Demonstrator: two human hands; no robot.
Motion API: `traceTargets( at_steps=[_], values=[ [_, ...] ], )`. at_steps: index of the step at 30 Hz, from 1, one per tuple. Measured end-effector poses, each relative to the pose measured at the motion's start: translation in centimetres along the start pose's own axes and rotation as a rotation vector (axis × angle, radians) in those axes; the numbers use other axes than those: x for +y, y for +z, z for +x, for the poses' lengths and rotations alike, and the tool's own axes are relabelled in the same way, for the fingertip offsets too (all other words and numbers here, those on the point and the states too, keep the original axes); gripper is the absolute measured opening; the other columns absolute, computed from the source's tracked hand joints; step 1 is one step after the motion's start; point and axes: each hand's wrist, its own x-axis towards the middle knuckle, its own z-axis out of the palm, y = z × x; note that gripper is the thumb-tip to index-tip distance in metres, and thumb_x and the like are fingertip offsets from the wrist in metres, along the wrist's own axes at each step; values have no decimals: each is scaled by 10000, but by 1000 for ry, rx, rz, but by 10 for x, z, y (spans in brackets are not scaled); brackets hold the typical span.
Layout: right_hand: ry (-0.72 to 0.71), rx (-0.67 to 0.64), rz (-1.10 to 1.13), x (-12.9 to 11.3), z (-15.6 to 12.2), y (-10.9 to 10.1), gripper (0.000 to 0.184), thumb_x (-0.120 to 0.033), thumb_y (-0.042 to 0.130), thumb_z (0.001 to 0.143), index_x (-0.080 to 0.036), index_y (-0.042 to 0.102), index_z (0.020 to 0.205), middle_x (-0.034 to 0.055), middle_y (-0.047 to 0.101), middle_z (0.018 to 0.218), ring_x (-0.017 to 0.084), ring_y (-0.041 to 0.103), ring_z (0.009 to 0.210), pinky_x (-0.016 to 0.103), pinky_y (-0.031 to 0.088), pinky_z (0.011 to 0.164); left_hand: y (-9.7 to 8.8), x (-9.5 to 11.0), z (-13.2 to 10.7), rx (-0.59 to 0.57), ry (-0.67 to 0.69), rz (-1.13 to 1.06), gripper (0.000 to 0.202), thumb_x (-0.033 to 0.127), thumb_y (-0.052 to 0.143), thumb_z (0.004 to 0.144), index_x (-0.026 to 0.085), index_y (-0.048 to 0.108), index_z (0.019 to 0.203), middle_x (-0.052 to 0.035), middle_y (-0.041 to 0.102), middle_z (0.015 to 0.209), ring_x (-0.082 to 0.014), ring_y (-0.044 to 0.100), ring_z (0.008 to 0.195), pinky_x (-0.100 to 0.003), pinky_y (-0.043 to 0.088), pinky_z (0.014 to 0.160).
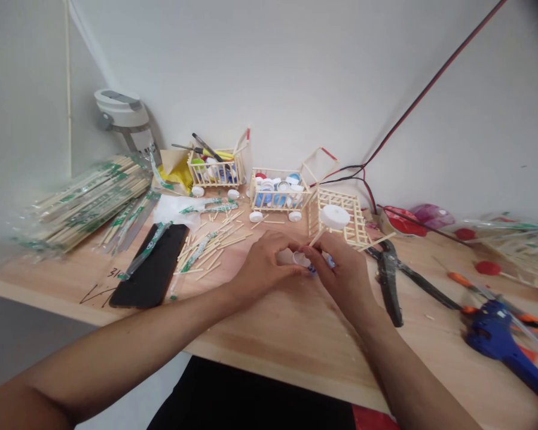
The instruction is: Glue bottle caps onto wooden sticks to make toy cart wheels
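Observation:
My left hand (266, 260) is closed, thumb and fingers pinching the rim of a whitish bottle cap (299, 258). My right hand (346, 278) meets it there, its fingers closed around a thin wooden stick (316, 237). A white round cap (334, 216) sits at the upper end of that stick. Bits of blue show under the right fingers; what they belong to is hidden. Just behind the hands, a small cart frame of wooden sticks (341, 206) lies tipped over. Two stick carts with cap wheels, a middle one (280, 200) and a left one (215, 174), stand by the wall, loaded with caps.
Loose cut sticks (210, 248) and a black phone (150, 269) lie left of my hands. Farther left are wrapped chopsticks (89, 200) and a lidded cup (128, 119). Black-handled pliers (389, 280) and a blue glue gun (493, 328) lie at right. A cable (430, 89) crosses the wall.

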Motion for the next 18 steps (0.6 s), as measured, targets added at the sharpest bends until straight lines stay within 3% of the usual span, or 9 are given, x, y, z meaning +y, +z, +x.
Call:
traceTargets(
  at_steps=[18],
  values=[
    [13, -7, 12, -2, 0, 0, 194, -264, 525, 927, -224, 539, 737, 2, 604, 696, 156, 556, 667, 283, 391, 605, 0, -2, 0, 2, 18, 11, 247, 307, 776, 714, 213, 688, 924, -15, 696, 1005, -209, 595, 1017, -354, 433, 948]
  ],
)
